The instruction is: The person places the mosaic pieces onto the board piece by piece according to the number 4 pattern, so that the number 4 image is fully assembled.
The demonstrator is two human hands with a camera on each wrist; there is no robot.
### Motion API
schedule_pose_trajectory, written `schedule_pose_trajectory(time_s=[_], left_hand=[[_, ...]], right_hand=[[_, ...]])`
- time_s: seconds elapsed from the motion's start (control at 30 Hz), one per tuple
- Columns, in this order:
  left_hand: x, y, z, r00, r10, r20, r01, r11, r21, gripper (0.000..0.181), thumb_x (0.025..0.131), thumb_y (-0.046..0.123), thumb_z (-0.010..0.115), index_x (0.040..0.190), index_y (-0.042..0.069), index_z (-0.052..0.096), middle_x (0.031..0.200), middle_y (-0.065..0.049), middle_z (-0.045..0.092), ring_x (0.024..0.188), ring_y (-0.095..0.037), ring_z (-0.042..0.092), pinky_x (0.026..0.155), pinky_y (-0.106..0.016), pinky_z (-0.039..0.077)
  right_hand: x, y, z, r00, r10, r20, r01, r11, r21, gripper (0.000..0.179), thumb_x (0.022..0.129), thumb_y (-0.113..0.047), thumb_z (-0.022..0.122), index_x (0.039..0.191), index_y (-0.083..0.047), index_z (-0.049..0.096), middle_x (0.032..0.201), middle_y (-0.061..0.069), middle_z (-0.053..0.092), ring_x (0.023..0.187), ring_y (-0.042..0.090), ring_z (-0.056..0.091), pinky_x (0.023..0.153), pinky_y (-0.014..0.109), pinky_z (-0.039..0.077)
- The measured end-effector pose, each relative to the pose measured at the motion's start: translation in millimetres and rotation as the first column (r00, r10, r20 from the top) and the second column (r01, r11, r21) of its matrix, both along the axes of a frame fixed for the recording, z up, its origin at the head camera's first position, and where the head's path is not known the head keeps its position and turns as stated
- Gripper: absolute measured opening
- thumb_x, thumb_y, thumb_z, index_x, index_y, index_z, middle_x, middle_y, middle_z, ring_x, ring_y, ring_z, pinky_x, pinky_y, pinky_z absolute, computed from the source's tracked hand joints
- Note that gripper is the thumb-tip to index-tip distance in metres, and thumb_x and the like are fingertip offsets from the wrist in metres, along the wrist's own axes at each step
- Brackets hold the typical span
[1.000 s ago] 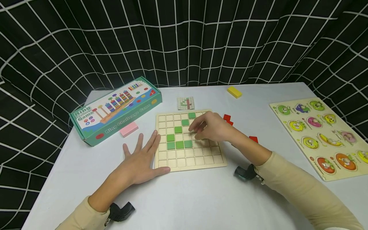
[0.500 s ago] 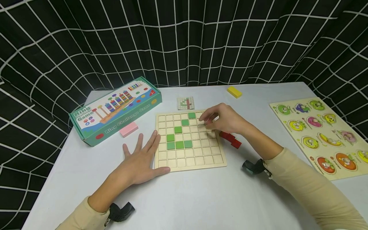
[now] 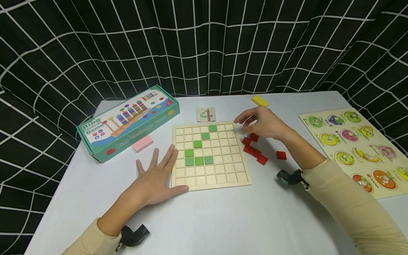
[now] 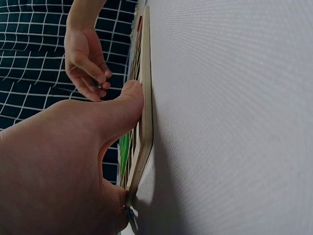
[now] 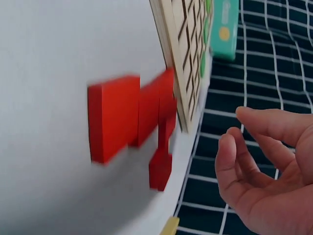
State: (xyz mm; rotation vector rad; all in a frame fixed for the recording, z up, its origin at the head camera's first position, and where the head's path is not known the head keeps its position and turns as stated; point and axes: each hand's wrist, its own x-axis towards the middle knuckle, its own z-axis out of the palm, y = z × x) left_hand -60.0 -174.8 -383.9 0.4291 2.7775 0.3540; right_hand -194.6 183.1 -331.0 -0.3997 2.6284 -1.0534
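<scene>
A pale wooden grid board [image 3: 223, 178] lies flat on the white table, with several green tiles [image 3: 199, 160] in its cells. My left hand [image 3: 153, 184] is spread beside it, thumb over the front left corner and fingertips at the left edge; the left wrist view shows the thumb [image 4: 122, 110] pressing on the rim. Above the board's far right corner hovers my right hand [image 3: 264, 122], fingers loosely bent, with a gap between thumb and fingertips and nothing held. Several red tiles [image 3: 251, 151] lie just below it along the board's right side, seen close in the right wrist view.
Behind the board lies a small pattern card [image 3: 205, 114]. A yellow block [image 3: 260, 101] sits beyond my right hand. At left are a green game box [image 3: 127, 122] and a pink block [image 3: 142, 143]. A fruit puzzle board [image 3: 357, 141] lies at right, near my right sleeve.
My right hand has moved from over the middle of the board to the right and away, uncovering the right-hand cells and the red tiles. The left hand has stayed in place.
</scene>
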Motion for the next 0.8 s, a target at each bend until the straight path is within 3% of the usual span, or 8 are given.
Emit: schedule_pose_trajectory(time_s=[0.17,0.33,0.57,0.8], left_hand=[[0.3,-0.1,0.3,1.0,0.0,-0.005,0.0,1.0,0.002,0.116,0.086,0.082,0.059,0.169,0.018,0.009,0.177,0.003,-0.003,0.16,-0.047,-0.002,0.106,-0.091,0.001],[0.3,-0.2,-0.2,1.0,-0.001,-0.007,0.001,1.0,0.001,0.116,0.086,0.082,0.058,0.169,0.018,0.009,0.177,0.003,-0.003,0.16,-0.047,-0.002,0.106,-0.091,0.001],[-0.9,0.4,-0.6,1.0,-0.003,-0.006,0.003,1.0,-0.012,0.117,0.086,0.083,0.057,0.169,0.018,0.008,0.177,0.003,-0.003,0.16,-0.047,-0.002,0.106,-0.091,0.002],[-0.9,0.8,-0.3,1.0,-0.004,-0.002,0.004,1.0,-0.017,0.117,0.085,0.084,0.057,0.169,0.018,0.007,0.177,0.002,-0.004,0.16,-0.047,-0.002,0.106,-0.091,0.002]], right_hand=[[-8.0,11.0,1.3,1.0,-0.022,0.001,0.022,1.0,0.019,0.034,0.091,-0.002,0.073,0.124,-0.006,0.075,0.126,0.016,0.071,0.109,0.03,0.063,0.077,0.034,0.057],[-15.9,20.7,-1.9,0.999,-0.022,0.036,0.022,1.0,0.022,0.035,0.092,-0.002,0.073,0.127,-0.003,0.073,0.129,0.018,0.07,0.111,0.031,0.061,0.08,0.027,0.054],[-24.4,30.9,-8.0,0.991,-0.034,0.129,0.026,0.998,0.059,0.039,0.09,-0.002,0.072,0.129,-0.001,0.071,0.129,0.02,0.066,0.111,0.032,0.058,0.084,0.03,0.051],[-31.0,37.0,-16.6,0.983,-0.035,0.178,0.022,0.997,0.075,0.04,0.087,0.001,0.073,0.127,0.004,0.069,0.121,0.022,0.065,0.104,0.031,0.056,0.078,0.033,0.054]])
